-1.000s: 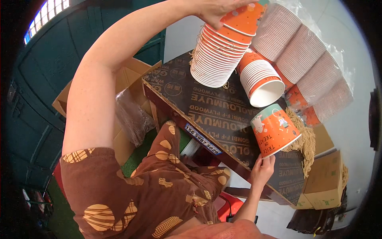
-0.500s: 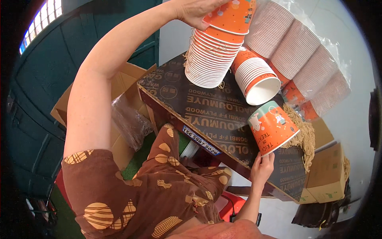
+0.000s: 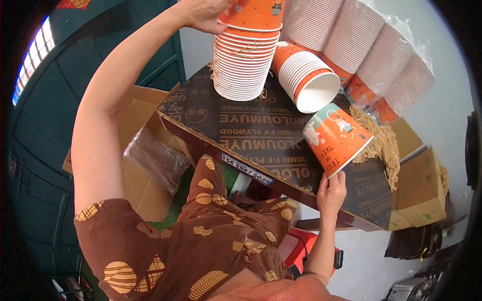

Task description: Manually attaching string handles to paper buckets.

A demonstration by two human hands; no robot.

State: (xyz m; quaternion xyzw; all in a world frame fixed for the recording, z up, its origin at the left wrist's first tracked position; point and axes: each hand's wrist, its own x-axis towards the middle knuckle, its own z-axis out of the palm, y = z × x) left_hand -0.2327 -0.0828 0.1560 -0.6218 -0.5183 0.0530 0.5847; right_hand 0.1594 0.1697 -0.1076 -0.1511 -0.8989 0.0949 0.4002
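My left hand [image 3: 205, 14] reaches to the far side of the table and grips the top orange paper bucket [image 3: 251, 15] of a tall nested stack [image 3: 246, 70]. The stack stands upside down, its white rims toward the tabletop; loose string lies across the rims. Pinched at its rim by my right hand [image 3: 332, 193] is a single orange paper bucket [image 3: 337, 138] with a green base band and cartoon figures. It is tilted, its base pointing away from me. Between them a shorter nested stack [image 3: 306, 75] lies on its side, open mouth toward me.
The dark printed plywood table [image 3: 251, 125] has its near edge by my knees. Plastic-wrapped bucket stacks [image 3: 346, 35] stand at the back right. Tan string [image 3: 376, 140] hangs near the right edge. Cardboard boxes [image 3: 416, 190], [image 3: 145, 185] flank the table; crumpled clear plastic [image 3: 158, 158] lies in the left one.
The view has shifted, so the table and stacks sit further left and higher in it. Both hands keep their hold on the buckets.
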